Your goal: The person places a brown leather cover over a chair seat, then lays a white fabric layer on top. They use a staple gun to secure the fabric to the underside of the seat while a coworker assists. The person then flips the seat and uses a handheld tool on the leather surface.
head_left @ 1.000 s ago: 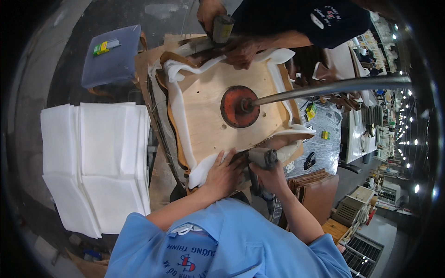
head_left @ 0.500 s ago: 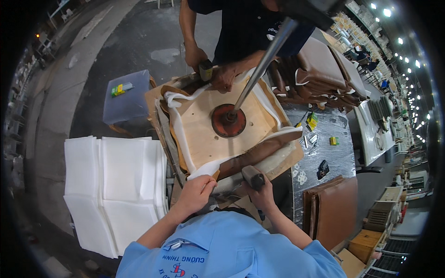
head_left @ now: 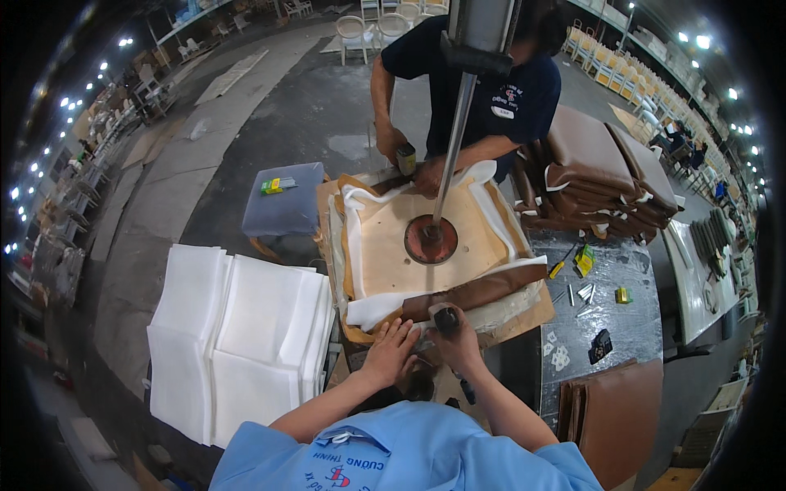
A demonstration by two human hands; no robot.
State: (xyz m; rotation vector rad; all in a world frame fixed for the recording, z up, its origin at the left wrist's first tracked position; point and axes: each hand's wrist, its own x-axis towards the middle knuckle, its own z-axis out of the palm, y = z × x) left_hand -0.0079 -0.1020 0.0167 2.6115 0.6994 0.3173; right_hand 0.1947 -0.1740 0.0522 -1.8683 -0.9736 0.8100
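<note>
A plywood chair seat panel point(head_left: 385, 243) lies with white foam and brown leather-like cover folded up around its edges. A round reddish press plate point(head_left: 431, 239) on a metal rod sits on the panel's middle. At the near edge, my left hand point(head_left: 391, 352) lies against the turned cover, fingers stretched out and holding nothing. My right hand point(head_left: 460, 345) grips a dark staple gun point(head_left: 446, 317) against the near strip of brown cover point(head_left: 475, 293). Its tip is hidden. Opposite, another person's hand point(head_left: 390, 146) holds a second staple gun point(head_left: 406, 159) at the far edge.
White foam sheets point(head_left: 254, 327) are stacked at left, by a grey-blue cushioned stool point(head_left: 282, 200) bearing a small box. Right, a plastic-covered table point(head_left: 532, 360) holds staple strips, yellow-green boxes and brown sheets point(head_left: 618, 409). Padded brown seats point(head_left: 585, 155) are piled at far right.
My left hand has loosened its pinch on the cover's near-left corner, moved right along the edge and spread its fingers. The staple gun has come up against the cover. The view has shifted.
</note>
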